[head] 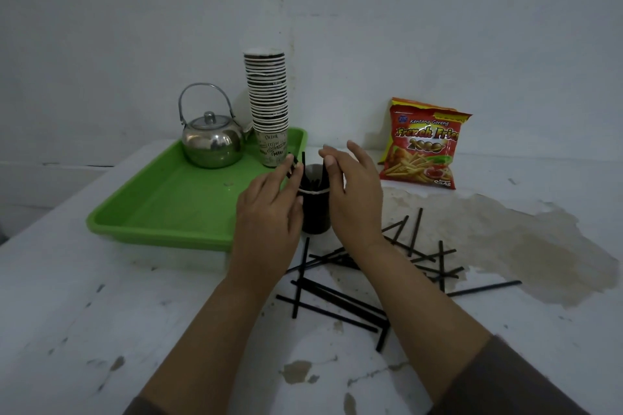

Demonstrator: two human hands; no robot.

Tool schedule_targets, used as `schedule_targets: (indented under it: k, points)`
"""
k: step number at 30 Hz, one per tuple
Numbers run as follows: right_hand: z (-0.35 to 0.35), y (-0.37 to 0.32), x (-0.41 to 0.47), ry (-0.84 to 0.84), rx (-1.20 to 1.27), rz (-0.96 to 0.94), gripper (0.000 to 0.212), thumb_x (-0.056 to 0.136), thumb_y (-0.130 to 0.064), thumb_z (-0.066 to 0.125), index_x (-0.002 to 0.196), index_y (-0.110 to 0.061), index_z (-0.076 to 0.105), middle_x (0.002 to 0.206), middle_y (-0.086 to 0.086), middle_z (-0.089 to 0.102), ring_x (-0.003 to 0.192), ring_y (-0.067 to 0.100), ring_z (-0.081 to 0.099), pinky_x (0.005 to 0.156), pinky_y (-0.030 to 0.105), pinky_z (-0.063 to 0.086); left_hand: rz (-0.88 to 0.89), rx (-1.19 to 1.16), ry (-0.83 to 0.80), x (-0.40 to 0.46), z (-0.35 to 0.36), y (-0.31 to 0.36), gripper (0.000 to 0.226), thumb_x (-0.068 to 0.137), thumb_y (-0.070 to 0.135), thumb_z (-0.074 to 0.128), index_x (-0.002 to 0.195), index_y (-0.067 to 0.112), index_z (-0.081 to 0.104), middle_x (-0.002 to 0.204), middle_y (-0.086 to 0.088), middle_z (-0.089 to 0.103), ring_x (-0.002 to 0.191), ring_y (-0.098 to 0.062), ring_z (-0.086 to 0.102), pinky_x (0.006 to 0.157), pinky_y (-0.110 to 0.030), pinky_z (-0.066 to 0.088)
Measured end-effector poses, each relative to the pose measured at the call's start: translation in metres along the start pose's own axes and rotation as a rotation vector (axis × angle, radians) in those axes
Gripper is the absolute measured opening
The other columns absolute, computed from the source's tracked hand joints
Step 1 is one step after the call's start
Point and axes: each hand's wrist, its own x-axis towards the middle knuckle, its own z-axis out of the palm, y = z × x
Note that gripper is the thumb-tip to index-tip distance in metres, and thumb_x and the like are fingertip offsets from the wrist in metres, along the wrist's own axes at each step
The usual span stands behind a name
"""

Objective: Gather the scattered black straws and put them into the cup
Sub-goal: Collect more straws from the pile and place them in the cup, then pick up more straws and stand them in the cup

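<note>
Two hands meet at the dark cup in the middle of the frame, just off the near right corner of the green tray. From the head view, the left hand has its fingers curled against a few black straws that stand up out of the cup's mouth, seemingly pinching them. The right hand lies alongside the cup's right flank with its fingers spread and loose; whether the thumb presses the wall I cannot tell.

Done well, I'd say this step wants the right hand steadying the cup while the left lets the straws slide down until their ends reach the bottom, then lets go gently. A light cup with tall straws leaning on one side could tip, so they should be nudged upright before release.

Counting: one cup in use, holding perhaps four or five straws, though they overlap and the hands hide some. On the desk, below and to the right of the cup, loose straws lie criss-crossed, roughly fifteen, some passing under the right wrist. So most of the job remains. One steel kettle and one tall stack of paper cups stand on the tray at upper left of centre. One red snack packet leans against the wall at right.
</note>
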Motion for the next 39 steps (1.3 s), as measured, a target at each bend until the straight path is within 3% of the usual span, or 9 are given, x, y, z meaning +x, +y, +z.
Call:
schedule_targets:
  k: [4, 8, 11, 14, 19, 24, 27, 32, 39]
  points:
    - [-0.008, -0.005, 0.003, 0.013, 0.05, 0.032, 0.031, 0.097, -0.02, 0.039, 0.118, -0.012, 0.06, 0.123, 0.003, 0.062, 0.129, 0.02, 0.038, 0.103, 0.033, 0.034, -0.04, -0.018, 0.038, 0.001, -0.01, 0.005, 0.045, 0.089, 0.01, 0.048, 0.134, 0.012, 0.041, 0.134, -0.008, 0.05, 0.119, -0.02, 0.046, 0.1, -0.031, 0.033]
    - [-0.027, -0.006, -0.003, 0.094, 0.046, 0.029, 0.026, 0.094, -0.018, 0.042, 0.109, -0.013, 0.063, 0.109, -0.001, 0.065, 0.112, 0.019, 0.049, 0.091, 0.019, 0.035, 0.0, -0.097, 0.091, 0.003, -0.027, 0.005, 0.02, 0.085, 0.006, 0.052, 0.101, 0.009, 0.064, 0.092, -0.007, 0.064, 0.083, -0.008, 0.046, 0.079, -0.014, 0.033]
    - [-0.046, -0.003, -0.017, 0.063, -0.001, 0.035, 0.022, 0.091, -0.012, 0.046, 0.103, -0.017, 0.063, 0.098, -0.011, 0.057, 0.103, 0.014, 0.05, 0.084, 0.013, 0.035, 0.017, -0.179, -0.021, 0.004, -0.037, 0.006, 0.012, 0.084, 0.014, 0.056, 0.089, 0.011, 0.066, 0.072, 0.0, 0.063, 0.06, -0.008, 0.043, 0.059, -0.019, 0.037]
    - [-0.065, 0.001, -0.042, -0.062, -0.078, 0.008, 0.02, 0.088, -0.011, 0.048, 0.098, -0.018, 0.064, 0.093, -0.011, 0.056, 0.098, 0.011, 0.05, 0.08, 0.006, 0.032, 0.029, -0.231, -0.224, 0.002, -0.043, 0.018, 0.011, 0.084, 0.024, 0.057, 0.082, 0.016, 0.065, 0.064, 0.005, 0.059, 0.054, -0.012, 0.05, 0.05, -0.026, 0.042]
    - [-0.087, -0.001, -0.079, -0.431, -0.202, -0.09, 0.021, 0.084, -0.024, 0.051, 0.095, -0.017, 0.067, 0.09, -0.002, 0.066, 0.088, 0.008, 0.048, 0.076, 0.015, 0.033, -0.011, -0.145, -0.628, -0.004, -0.035, 0.03, 0.013, 0.084, 0.033, 0.061, 0.079, 0.022, 0.064, 0.062, 0.012, 0.054, 0.06, -0.005, 0.05, 0.052, -0.016, 0.035]
    - [-0.084, -0.011, -0.091, -0.725, -0.487, -0.126, 0.045, 0.082, -0.046, 0.055, 0.116, -0.018, 0.06, 0.111, 0.003, 0.062, 0.105, 0.021, 0.049, 0.089, 0.031, 0.035, -0.101, -0.11, -0.723, -0.003, -0.034, 0.024, 0.009, 0.083, 0.028, 0.063, 0.087, 0.02, 0.066, 0.078, 0.003, 0.062, 0.07, -0.008, 0.052, 0.06, -0.023, 0.04]
    - [-0.081, -0.014, -0.093, -0.784, -0.569, -0.15, 0.041, 0.087, -0.039, 0.055, 0.122, -0.017, 0.057, 0.115, 0.005, 0.057, 0.11, 0.024, 0.044, 0.092, 0.034, 0.033, -0.123, -0.117, -0.752, -0.006, -0.032, 0.022, 0.012, 0.085, 0.019, 0.06, 0.096, 0.02, 0.067, 0.085, 0.0, 0.065, 0.075, -0.011, 0.055, 0.064, -0.021, 0.042]
    - [-0.084, -0.012, -0.091, -0.769, -0.61, -0.16, 0.025, 0.092, -0.025, 0.048, 0.11, -0.016, 0.062, 0.108, 0.004, 0.059, 0.106, 0.024, 0.045, 0.09, 0.036, 0.034, -0.13, -0.159, -0.715, -0.008, -0.028, 0.022, 0.024, 0.087, 0.007, 0.054, 0.106, 0.019, 0.065, 0.1, -0.002, 0.067, 0.084, -0.009, 0.055, 0.078, -0.022, 0.044]
    - [-0.086, -0.011, -0.091, -0.781, -0.695, -0.168, 0.02, 0.091, -0.019, 0.044, 0.102, -0.012, 0.058, 0.107, 0.006, 0.058, 0.106, 0.024, 0.044, 0.091, 0.034, 0.031, -0.133, -0.194, -0.678, -0.008, -0.03, 0.026, 0.023, 0.088, 0.013, 0.056, 0.108, 0.019, 0.064, 0.101, -0.002, 0.066, 0.083, -0.009, 0.054, 0.071, -0.017, 0.04]
